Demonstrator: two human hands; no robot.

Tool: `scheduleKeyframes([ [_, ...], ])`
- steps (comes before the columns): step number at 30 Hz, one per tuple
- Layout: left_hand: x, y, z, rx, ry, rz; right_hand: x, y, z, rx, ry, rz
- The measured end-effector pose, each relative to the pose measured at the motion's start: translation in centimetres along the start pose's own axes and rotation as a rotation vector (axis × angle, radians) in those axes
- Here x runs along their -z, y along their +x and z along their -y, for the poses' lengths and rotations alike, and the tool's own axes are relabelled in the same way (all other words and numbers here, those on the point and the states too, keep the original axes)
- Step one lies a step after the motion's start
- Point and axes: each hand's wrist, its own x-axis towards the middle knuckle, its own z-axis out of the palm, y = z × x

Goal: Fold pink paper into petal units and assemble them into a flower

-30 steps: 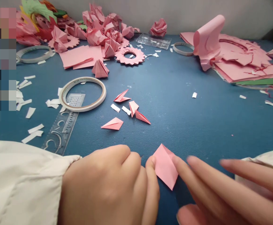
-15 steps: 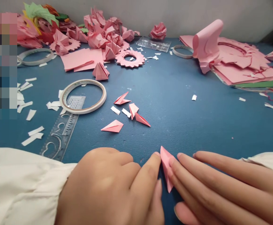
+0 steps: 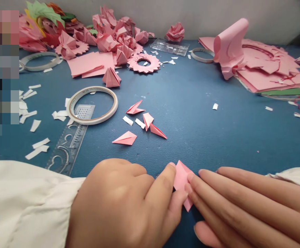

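A small folded pink paper point(image 3: 182, 175) lies on the blue table between my hands, its point facing away from me. My left hand point(image 3: 121, 203) has its fingers curled, with the index fingertip at the paper's left edge and the thumb tip on its lower part. From the other side, my right hand point(image 3: 245, 203) reaches in with fingers stretched out, fingertips resting on the paper's right edge and the thumb apart below. Beyond the hands lie several small folded pink pieces, among them a kite-shaped piece point(image 3: 126, 138), beside two white paper strips point(image 3: 128, 120).
A tape roll point(image 3: 115, 106) rests over a clear ruler point(image 3: 70, 144) at left, near white scraps point(image 3: 40, 148). Crumpled pink paper point(image 3: 111, 38) and a pleated ring point(image 3: 144, 63) sit behind. Pink sheets point(image 3: 266, 69) are stacked at back right.
The folded pink paper has opened out wider between the fingers. My left thumb has moved up and right onto its lower part. My right hand has barely moved.
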Motion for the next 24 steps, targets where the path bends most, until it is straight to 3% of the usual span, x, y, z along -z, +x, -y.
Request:
scheduleKeyframes([
  [4,-1.1,-0.6,-0.5,-0.013,-0.002,0.008,0.3,-0.2,0.2,-0.022,0.027,-0.016],
  [11,-1.9,-2.5,-1.3,0.020,-0.005,-0.088,0.0,0.1,0.3,-0.051,-0.028,-0.032],
  [17,-2.3,-2.5,-1.7,0.029,0.026,-0.115,0.7,1.3,-0.8,-0.168,0.198,0.006],
  [22,-1.9,-2.8,-1.5,0.008,0.014,-0.119,1.3,2.3,-1.6,-0.136,0.189,0.009],
  [24,-1.1,-2.6,-1.1,-0.033,0.026,-0.068,1.2,2.5,-1.8,-0.163,0.207,0.009],
])
